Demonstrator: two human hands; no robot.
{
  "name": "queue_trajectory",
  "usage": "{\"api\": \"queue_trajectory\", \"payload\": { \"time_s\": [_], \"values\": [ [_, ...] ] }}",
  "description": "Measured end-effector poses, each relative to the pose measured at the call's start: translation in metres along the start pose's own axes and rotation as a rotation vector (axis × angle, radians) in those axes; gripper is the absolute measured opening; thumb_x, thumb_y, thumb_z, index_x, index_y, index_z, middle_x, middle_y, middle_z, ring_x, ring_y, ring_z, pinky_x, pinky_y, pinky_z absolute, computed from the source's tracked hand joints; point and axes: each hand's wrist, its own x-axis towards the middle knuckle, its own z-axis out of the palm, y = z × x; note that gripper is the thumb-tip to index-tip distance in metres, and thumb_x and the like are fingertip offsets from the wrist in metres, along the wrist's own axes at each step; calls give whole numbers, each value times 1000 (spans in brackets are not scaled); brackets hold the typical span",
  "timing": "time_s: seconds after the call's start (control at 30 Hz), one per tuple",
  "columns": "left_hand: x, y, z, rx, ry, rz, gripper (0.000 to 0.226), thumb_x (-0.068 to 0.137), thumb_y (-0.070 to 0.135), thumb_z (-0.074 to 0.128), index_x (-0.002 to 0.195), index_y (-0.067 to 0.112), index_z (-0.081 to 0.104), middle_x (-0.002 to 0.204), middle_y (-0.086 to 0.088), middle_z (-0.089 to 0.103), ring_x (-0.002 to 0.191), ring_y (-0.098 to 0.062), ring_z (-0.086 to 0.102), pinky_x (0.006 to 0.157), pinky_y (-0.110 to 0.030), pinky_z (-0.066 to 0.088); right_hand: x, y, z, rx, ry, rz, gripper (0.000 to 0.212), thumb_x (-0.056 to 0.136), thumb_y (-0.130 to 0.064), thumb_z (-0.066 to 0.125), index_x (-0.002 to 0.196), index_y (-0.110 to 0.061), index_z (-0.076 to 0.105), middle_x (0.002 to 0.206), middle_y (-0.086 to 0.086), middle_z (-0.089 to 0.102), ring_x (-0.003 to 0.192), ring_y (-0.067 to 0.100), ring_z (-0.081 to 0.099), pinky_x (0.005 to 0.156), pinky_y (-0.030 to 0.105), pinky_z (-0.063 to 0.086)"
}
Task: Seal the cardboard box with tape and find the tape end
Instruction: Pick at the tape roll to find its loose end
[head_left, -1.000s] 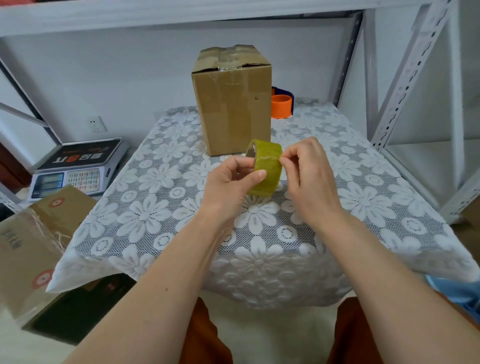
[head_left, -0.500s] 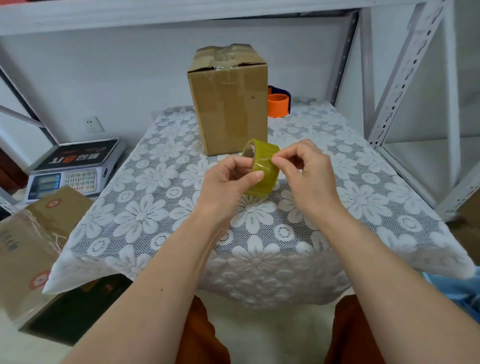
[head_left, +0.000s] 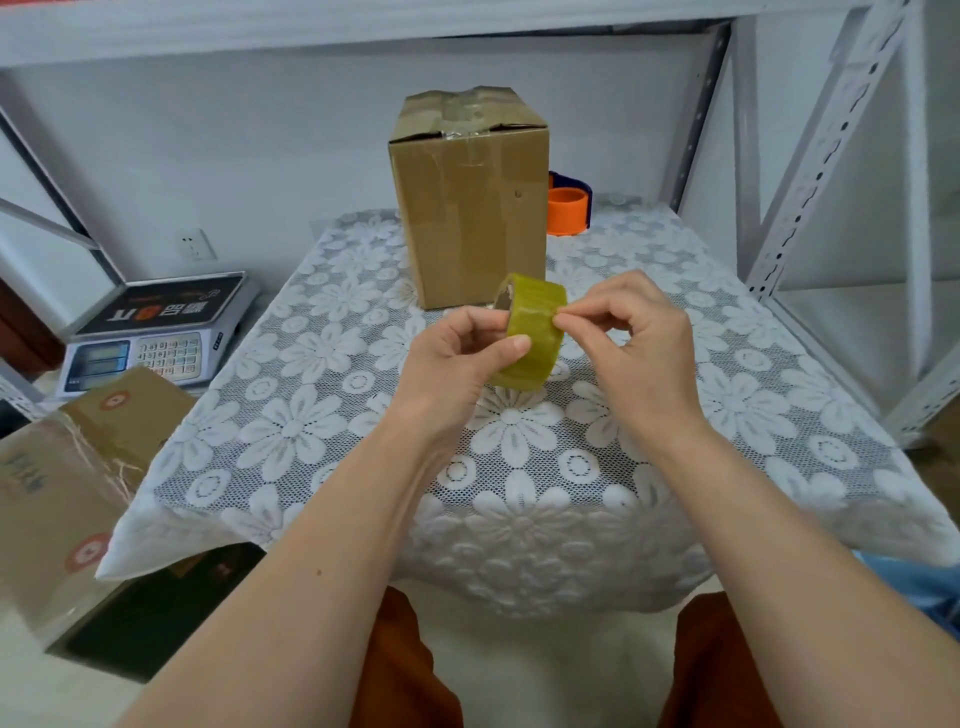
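Tape roll (head_left: 532, 332), yellowish and translucent, held in the air above the near half of the bench (head_left: 779, 415), between the two hands and just in front of the cardboard box (head_left: 470, 197). The left hand (head_left: 457, 358) provides the steadying grip: fingers curl through the core while the thumb lies across the outer face, presumably so the roll cannot turn while its surface is searched. The right hand (head_left: 639, 338) meets the roll's upper right edge with thumb and forefinger pinched together at the tape surface, a posture suited to picking at the free end; whether an end has actually lifted is too small to tell. The box stands upright toward the far side of the bench, its top flaps closed with glossy tape already across the seam. An orange tape dispenser (head_left: 567, 210) sits just behind the box on the right. A weighing scale (head_left: 156, 332) rests off the bench to the left.
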Motion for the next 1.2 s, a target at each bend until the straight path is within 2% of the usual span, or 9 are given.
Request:
{"api": "queue_trajectory", "payload": {
  "time_s": [0.23, 0.3, 0.4, 0.53, 0.67, 0.77, 0.9, 1.03, 1.2],
  "values": [
    [-2, -3, 4, 8, 66, 14, 18, 79, -2, 69, 96, 0, 66, 89, -16, 69, 82, -24, 65, 73, -31, 59, -7, 3, 8, -276, -39, -140, 6, 91, -10, 55, 86, -7, 56, 88, 0, 48, 83, 16, 45, 72, 14, 34],
    [0, -3, 6, -10, 76, 1, 21, 79, -1, 69, 99, -2, 65, 94, -20, 68, 85, -27, 64, 80, -41, 58, -7, 1, 8, -251, 4, -166, 1, 90, -10, 55, 90, -9, 56, 88, -1, 48, 83, 17, 47, 73, 18, 36],
    [2, -3, 6, -44, 91, -22, 23, 80, -1, 69, 102, -3, 64, 94, -19, 67, 86, -28, 64, 88, -49, 55, -6, -3, 4, -83, 40, -92, 27, 89, -14, 60, 111, -25, 53, 92, 1, 56, 86, 18, 55, 77, 25, 45],
    [3, -3, 3, -101, 64, -45, 21, 80, -1, 67, 101, 0, 63, 91, -12, 67, 86, -23, 64, 87, -41, 54, 0, -4, 0, 11, 4, 56, 15, 81, -13, 72, 96, -17, 72, 92, 1, 59, 78, -2, 55, 72, 13, 45],
    [1, -6, 4, -70, 67, -29, 22, 79, -2, 69, 100, 0, 63, 91, -13, 67, 82, -20, 64, 79, -35, 57, 0, -2, 1, -71, -4, 35, 2, 84, -10, 68, 83, -11, 68, 87, 0, 57, 79, 8, 55, 73, 18, 46],
    [0, -6, 7, -43, 95, -1, 16, 79, -2, 69, 92, 6, 65, 78, -4, 68, 67, -8, 65, 63, -21, 55, -4, 1, 7, -220, -18, -44, 5, 89, -11, 59, 87, -8, 60, 89, 1, 52, 84, 18, 51, 74, 27, 42],
    [1, -8, 9, -60, 99, 9, 15, 79, -1, 69, 88, 10, 66, 67, 7, 70, 65, -4, 66, 66, -21, 56, -7, -1, 10, -237, 35, -131, 4, 90, -12, 56, 92, -10, 57, 91, -1, 48, 86, 20, 50, 73, 30, 43],
    [2, -7, 9, -107, 67, -10, 14, 80, -1, 68, 89, 9, 66, 71, 3, 71, 67, -9, 67, 66, -25, 57, -5, -8, 5, -51, -1, 25, 36, 85, -21, 67, 116, -33, 54, 103, -1, 48, 95, 13, 52, 78, 22, 46],
    [1, -7, 9, -112, 38, -29, 15, 79, -1, 69, 90, 7, 66, 84, -9, 69, 78, -20, 66, 81, -45, 57, 0, -10, 3, 175, -6, 235, 14, 77, -15, 76, 80, -28, 72, 88, -2, 53, 78, 4, 51, 70, 11, 42]
  ]
}}
